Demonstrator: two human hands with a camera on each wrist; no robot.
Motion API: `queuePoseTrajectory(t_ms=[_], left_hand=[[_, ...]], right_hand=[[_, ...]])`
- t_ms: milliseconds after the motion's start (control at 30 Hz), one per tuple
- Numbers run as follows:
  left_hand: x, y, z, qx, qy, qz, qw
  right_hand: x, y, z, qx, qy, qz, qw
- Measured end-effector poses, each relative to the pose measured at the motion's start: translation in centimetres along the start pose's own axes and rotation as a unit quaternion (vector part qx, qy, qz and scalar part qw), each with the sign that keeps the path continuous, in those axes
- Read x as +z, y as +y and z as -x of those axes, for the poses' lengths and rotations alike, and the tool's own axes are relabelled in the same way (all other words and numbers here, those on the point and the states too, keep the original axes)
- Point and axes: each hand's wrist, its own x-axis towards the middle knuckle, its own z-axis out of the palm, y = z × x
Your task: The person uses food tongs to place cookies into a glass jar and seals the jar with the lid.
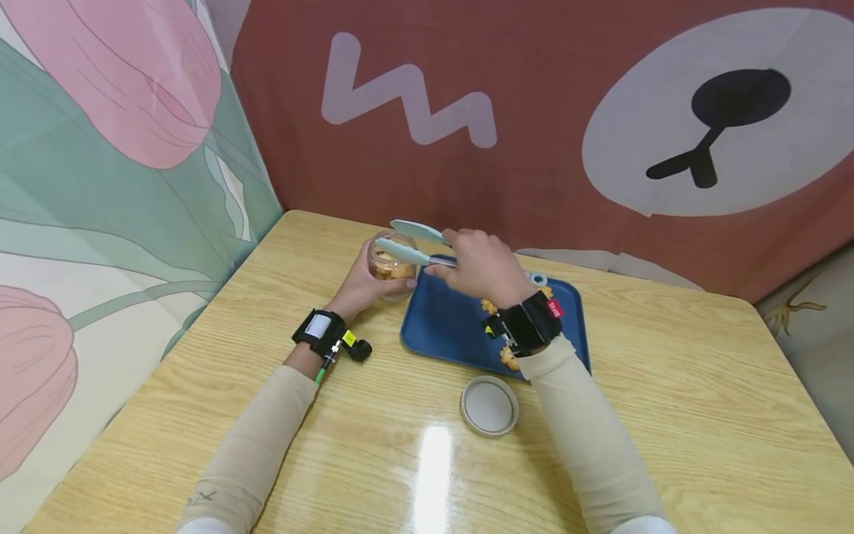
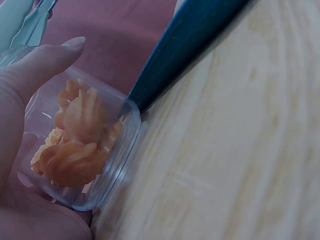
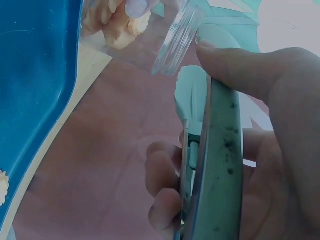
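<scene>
My left hand [image 1: 363, 288] grips a clear jar [image 1: 394, 285] at the tray's left edge. Several ridged cookies [image 2: 75, 160] lie inside the jar in the left wrist view. Light-blue tongs [image 1: 407, 253] are held in my right hand [image 1: 483, 267], thumb on one arm and fingers curled round the other. Their tips are parted over the jar's mouth, with no cookie between them. In the right wrist view the tongs [image 3: 222, 150] point toward the jar's rim [image 3: 177, 40].
A blue tray [image 1: 440, 319] with some cookies [image 1: 508, 359] lies beneath my right wrist. Nearer me, a round lid [image 1: 489, 406] rests on the wooden table [image 1: 360, 445]. Printed cloth walls stand behind and to the left.
</scene>
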Motion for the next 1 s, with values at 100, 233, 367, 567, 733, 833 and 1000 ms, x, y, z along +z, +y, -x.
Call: queuePoseTrajectory(t_ms=[100,233,367,567,733,833,1000], left_hand=[[0.1,0.0,0.0,-0.006,0.001,0.0,1.0],[0.1,0.1,0.1,-0.008,0.001,-0.011,0.9999],[-0.1,0.1,0.1,-0.004,0.004,-0.02,0.9998],[-0.5,0.3,0.5,-0.01,0.012,-0.027,0.9995],[-0.5,0.3,0.5,-0.016,0.016,-0.029,0.9993],[-0.5,0.3,0.5,-0.019,0.017,-0.03,0.9992],[-0.4,0.7,0.7,-0.024,0.012,-0.028,0.9993]], right_hand=[[-0.1,0.3,0.3,0.01,0.008,0.006,0.9999],[-0.5,1.1,1.1,0.023,0.036,0.009,0.9991],[-1.0,2.3,2.2,0.031,0.052,0.01,0.9981],[-1.4,4.3,4.1,0.026,0.069,0.025,0.997],[-1.1,5.7,5.9,0.016,0.079,0.055,0.9952],[-0.8,6.4,6.9,0.031,0.065,0.06,0.9956],[-0.5,7.5,8.6,0.061,0.02,0.072,0.9954]])
